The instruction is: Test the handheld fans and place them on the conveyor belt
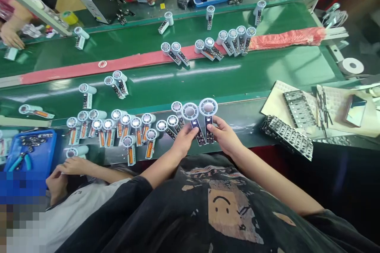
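Handles point toward the body and round heads away on both fan-shaped units held over the near edge of the table (242,118). The left unit (190,111) slants, its head to the left and its near end running right toward the other handle; the right unit (208,107) lies almost straight along the near-far line. Their heads are side by side, perhaps touching, though the view from above makes that hard to tell.

The left hand (183,140) has its grip closed on the left unit's handle, and the right hand (224,132) likewise on the right unit's, each thumb over the dark circuit side. Both forearms slant inward from the near side, one from either flank. Similar units (173,121) lie just left of the left unit, nearer the left hand; stacked panels (287,136) lie well to the right.
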